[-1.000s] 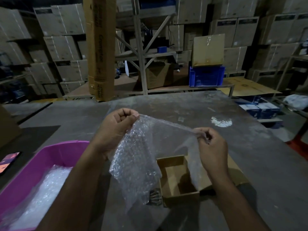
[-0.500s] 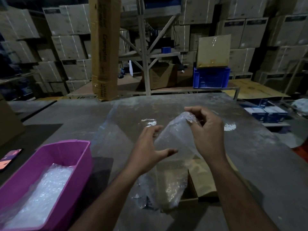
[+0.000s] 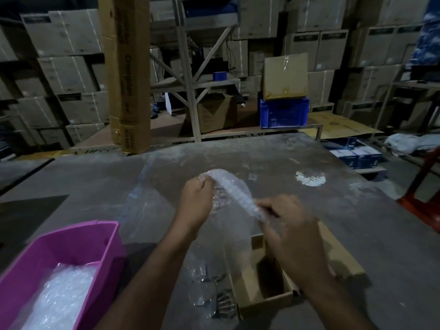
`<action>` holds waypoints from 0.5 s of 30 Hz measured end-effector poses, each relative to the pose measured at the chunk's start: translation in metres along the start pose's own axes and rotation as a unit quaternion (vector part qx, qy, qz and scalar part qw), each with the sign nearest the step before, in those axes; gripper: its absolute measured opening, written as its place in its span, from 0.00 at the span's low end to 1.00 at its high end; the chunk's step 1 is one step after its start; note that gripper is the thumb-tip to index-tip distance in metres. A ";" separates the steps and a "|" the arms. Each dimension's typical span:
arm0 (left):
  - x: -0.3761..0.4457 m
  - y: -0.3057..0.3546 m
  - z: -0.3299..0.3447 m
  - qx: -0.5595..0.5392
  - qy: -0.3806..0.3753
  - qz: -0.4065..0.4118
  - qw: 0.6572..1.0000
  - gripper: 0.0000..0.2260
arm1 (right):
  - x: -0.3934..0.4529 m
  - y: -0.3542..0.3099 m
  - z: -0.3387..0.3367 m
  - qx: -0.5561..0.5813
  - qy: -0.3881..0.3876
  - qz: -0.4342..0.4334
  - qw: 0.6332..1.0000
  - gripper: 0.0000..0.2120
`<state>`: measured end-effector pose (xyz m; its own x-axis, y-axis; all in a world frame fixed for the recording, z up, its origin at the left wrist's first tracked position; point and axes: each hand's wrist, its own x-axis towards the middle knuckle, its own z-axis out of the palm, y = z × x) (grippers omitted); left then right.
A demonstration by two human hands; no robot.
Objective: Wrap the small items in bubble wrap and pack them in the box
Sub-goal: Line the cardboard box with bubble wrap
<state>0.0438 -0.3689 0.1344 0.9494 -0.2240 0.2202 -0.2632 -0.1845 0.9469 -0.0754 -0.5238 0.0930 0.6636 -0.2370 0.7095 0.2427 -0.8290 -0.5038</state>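
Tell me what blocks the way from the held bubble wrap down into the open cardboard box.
Only the right hand and its forearm, which hang over the cardboard box. The bubble wrap, also held by the left hand, is above the table beyond it.

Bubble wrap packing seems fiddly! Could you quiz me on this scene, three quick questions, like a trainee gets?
1. True or false: both hands hold the bubble wrap sheet.
2. What lies in the pink tub? A) screws B) bubble wrap C) tape
3. Fill in: the cardboard box on the table stands ____.

Key:
1. True: the left hand and the right hand each grip an end.
2. B
3. open
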 end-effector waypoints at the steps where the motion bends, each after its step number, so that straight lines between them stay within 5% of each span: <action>1: 0.001 0.001 -0.001 -0.032 -0.017 -0.016 0.999 0.17 | -0.007 -0.002 0.007 0.002 -0.030 -0.006 1.000 0.11; 8: 0.004 0.010 -0.012 -0.166 -0.086 -0.065 0.980 0.13 | -0.026 0.008 0.022 -0.007 -0.317 0.056 0.947 0.40; 13: 0.003 0.011 -0.021 -0.195 -0.131 -0.080 0.969 0.12 | -0.014 0.016 0.016 0.027 -0.166 0.130 0.977 0.20; 15: 0.001 0.013 -0.026 -0.208 -0.158 -0.080 0.962 0.13 | -0.005 0.020 0.012 0.091 -0.100 0.202 0.970 0.21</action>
<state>0.0454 -0.3466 0.1527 0.8550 -0.5167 0.0446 0.0346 0.1427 0.9892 -0.0656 -0.5331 0.0732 0.8497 -0.4069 0.3355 0.0424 -0.5815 -0.8125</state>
